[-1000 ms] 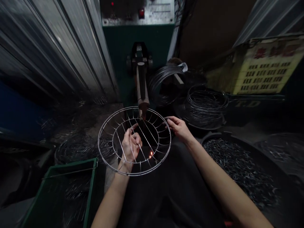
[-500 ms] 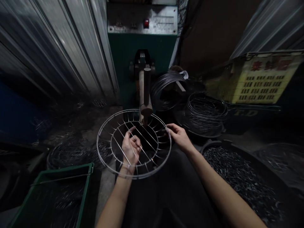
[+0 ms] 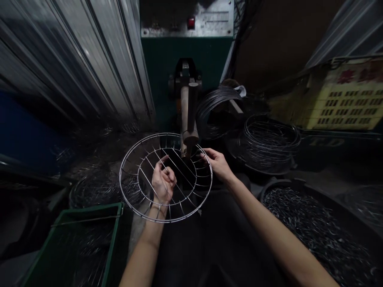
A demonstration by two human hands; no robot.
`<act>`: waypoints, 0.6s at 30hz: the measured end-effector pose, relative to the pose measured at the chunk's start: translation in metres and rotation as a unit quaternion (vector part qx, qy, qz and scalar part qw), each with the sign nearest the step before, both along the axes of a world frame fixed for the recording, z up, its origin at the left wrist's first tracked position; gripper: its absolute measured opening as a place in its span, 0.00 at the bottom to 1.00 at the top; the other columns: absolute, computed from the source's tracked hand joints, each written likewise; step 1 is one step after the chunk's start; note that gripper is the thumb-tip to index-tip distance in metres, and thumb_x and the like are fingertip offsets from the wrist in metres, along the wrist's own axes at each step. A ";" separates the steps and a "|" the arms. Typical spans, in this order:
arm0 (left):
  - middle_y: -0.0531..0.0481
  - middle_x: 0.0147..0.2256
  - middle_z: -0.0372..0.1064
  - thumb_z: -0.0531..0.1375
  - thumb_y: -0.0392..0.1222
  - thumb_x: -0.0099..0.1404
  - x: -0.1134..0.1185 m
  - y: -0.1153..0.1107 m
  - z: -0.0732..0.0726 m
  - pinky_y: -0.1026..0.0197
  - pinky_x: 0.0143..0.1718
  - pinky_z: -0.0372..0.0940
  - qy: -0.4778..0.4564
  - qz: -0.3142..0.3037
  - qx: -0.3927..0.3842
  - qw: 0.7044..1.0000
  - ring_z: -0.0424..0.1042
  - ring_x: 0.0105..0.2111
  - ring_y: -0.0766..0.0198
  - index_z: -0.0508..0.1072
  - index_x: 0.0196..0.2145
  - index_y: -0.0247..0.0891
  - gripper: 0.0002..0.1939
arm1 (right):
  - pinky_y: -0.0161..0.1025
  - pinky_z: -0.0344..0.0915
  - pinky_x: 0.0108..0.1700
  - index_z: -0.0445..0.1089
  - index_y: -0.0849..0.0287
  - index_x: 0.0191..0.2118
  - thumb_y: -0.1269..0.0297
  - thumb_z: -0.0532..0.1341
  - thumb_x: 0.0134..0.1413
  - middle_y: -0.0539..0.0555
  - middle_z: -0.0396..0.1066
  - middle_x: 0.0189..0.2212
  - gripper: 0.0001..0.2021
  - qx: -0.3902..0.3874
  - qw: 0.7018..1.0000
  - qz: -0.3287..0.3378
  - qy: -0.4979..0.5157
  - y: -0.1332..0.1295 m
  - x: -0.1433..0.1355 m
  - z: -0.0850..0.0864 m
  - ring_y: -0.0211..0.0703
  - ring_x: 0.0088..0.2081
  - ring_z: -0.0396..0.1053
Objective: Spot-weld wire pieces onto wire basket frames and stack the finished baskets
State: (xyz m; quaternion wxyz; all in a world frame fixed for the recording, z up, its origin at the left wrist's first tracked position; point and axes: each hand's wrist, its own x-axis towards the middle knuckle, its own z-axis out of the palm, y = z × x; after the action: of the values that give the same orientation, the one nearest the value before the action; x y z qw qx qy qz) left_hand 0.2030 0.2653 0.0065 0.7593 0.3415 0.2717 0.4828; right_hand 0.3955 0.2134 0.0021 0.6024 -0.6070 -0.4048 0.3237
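A round wire basket is tilted under the machine's electrode arms. It has a double outer rim, a smaller inner ring, short spokes and several parallel bars across its middle. My left hand is behind those bars, fingers curled and index finger raised, closed on the basket from underneath; its exact grip is partly hidden. At the right of the rim, my right hand pinches with thumb and fingertips near the electrode. Whether a small piece is also between those fingertips, I cannot tell.
Behind stands a green machine with a red switch. To the right are wire coils, a yellow crate and a dark tub of small metal pieces. A green crate stands at lower left.
The view has shifted, so the machine and crates appear farther right. Against the electrode arms, the basket and both hands are a little farther left. Both hands keep about the same pose.
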 end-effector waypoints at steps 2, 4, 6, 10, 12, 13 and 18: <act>0.59 0.14 0.55 0.50 0.51 0.65 0.000 0.000 0.000 0.71 0.12 0.47 0.000 0.001 -0.002 1.000 0.51 0.11 0.72 0.65 0.52 0.36 0.23 | 0.37 0.65 0.35 0.73 0.59 0.40 0.51 0.64 0.45 0.53 0.75 0.35 0.18 0.005 1.000 0.007 -0.009 0.002 -0.001 0.000 0.41 0.34 0.70; 0.59 0.14 0.55 0.50 0.51 0.64 -0.001 0.001 -0.001 0.71 0.12 0.47 0.002 0.000 -0.003 1.000 0.51 0.11 0.72 0.65 0.52 0.37 0.23 | 0.37 0.65 0.36 0.74 0.59 0.38 0.51 0.64 0.46 0.53 0.74 0.34 0.18 0.010 1.000 0.013 -0.013 0.004 -0.001 0.000 0.41 0.34 0.70; 0.59 0.14 0.55 0.50 0.51 0.64 -0.001 0.001 -0.002 0.71 0.12 0.47 0.002 0.000 -0.002 1.000 0.51 0.11 0.72 0.65 0.52 0.37 0.23 | 0.37 0.65 0.37 0.74 0.59 0.37 0.51 0.64 0.45 0.52 0.74 0.33 0.18 0.014 1.000 0.014 -0.017 0.007 -0.002 -0.001 0.41 0.35 0.70; 0.59 0.13 0.55 0.50 0.52 0.65 0.000 0.000 -0.003 0.72 0.12 0.48 0.001 0.004 0.001 1.000 0.52 0.11 0.72 0.66 0.50 0.36 0.22 | 0.37 0.65 0.35 0.74 0.59 0.38 0.51 0.65 0.45 0.52 0.74 0.32 0.18 0.007 1.000 0.016 -0.002 0.006 -0.004 -0.001 0.41 0.33 0.70; 0.59 0.13 0.55 0.50 0.51 0.65 0.001 0.000 -0.002 0.72 0.13 0.49 -0.002 0.012 0.005 1.000 0.52 0.11 0.73 0.67 0.48 0.36 0.21 | 0.36 0.65 0.32 0.73 0.58 0.40 0.51 0.64 0.45 0.52 0.74 0.32 0.18 -0.001 1.000 0.016 0.015 0.001 -0.004 -0.001 0.40 0.31 0.69; 0.59 0.14 0.54 0.51 0.51 0.65 0.001 -0.001 -0.002 0.72 0.13 0.49 -0.002 0.015 0.007 1.000 0.52 0.12 0.73 0.67 0.48 0.36 0.20 | 0.36 0.65 0.32 0.73 0.58 0.41 0.51 0.65 0.45 0.52 0.73 0.32 0.19 -0.003 1.000 0.014 0.016 -0.003 -0.004 -0.001 0.39 0.31 0.69; 0.59 0.14 0.55 0.52 0.53 0.63 0.003 -0.006 0.000 0.71 0.12 0.47 0.001 0.037 0.017 0.999 0.52 0.11 0.72 0.66 0.50 0.37 0.22 | 0.36 0.65 0.33 0.72 0.57 0.38 0.53 0.67 0.41 0.50 0.72 0.31 0.18 -0.004 1.000 0.006 -0.015 -0.015 -0.005 0.002 0.39 0.32 0.68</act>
State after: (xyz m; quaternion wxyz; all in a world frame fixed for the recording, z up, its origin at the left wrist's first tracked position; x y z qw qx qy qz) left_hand 0.2065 0.2591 0.0067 0.7351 0.3445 0.2762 0.5145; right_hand 0.3906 0.1981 0.0041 0.5922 -0.6115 -0.4160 0.3199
